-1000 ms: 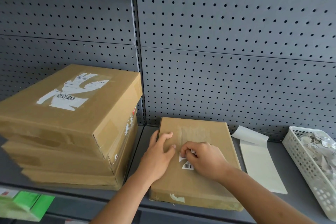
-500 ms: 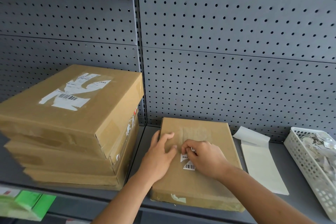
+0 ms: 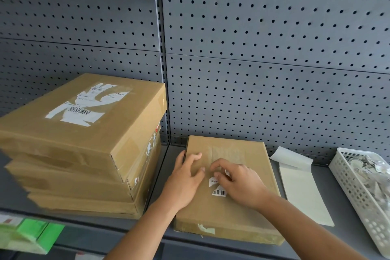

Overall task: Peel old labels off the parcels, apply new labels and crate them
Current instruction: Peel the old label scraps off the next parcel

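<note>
The parcel (image 3: 230,207) lies flat on the shelf (image 3: 163,167) beside the stack of boxes (image 3: 84,133). The left hand (image 3: 185,177) presses it down, fingers spread. The right hand (image 3: 238,183) has shifted slightly, fingertips curled at the torn label (image 3: 218,191). I cannot tell whether they pinch a scrap. The label looks no smaller, so peeling is slow.

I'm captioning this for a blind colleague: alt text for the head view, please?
The left hand steadies a parcel on a shelf while the right hand pinches its torn label. A parcel stack stands to the left; a backing sheet and white basket lie to the right.
</note>
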A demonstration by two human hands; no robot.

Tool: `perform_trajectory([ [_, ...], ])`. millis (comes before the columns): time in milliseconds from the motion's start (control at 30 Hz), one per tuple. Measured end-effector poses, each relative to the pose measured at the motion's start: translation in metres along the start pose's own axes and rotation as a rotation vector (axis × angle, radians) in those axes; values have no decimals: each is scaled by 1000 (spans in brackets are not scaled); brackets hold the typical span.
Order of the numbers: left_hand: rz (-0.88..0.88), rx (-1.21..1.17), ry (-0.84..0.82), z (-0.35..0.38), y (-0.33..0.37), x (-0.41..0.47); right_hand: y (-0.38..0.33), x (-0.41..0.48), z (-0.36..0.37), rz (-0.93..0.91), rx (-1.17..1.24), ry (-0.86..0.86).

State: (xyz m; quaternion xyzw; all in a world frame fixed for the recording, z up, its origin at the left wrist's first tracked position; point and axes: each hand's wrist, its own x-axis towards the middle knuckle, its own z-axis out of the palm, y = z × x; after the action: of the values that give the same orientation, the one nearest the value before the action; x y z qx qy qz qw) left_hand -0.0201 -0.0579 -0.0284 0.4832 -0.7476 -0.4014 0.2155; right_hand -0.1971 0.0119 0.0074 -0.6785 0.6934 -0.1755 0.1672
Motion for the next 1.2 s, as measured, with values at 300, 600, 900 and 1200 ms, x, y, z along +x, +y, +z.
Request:
perform_trajectory([
  [300,2,-8,0,0,0,0,4,2,10,-181,-188,88],
  [600,-12,7,-6,-1,2,-1,9,5,7,-197,-202,13],
  [900,-7,-3,-8,-1,1,-1,9,10,9,-321,-261,65],
  [1200,-9,8,-2,-1,0,0,4,5,1,-249,-271,-71],
])
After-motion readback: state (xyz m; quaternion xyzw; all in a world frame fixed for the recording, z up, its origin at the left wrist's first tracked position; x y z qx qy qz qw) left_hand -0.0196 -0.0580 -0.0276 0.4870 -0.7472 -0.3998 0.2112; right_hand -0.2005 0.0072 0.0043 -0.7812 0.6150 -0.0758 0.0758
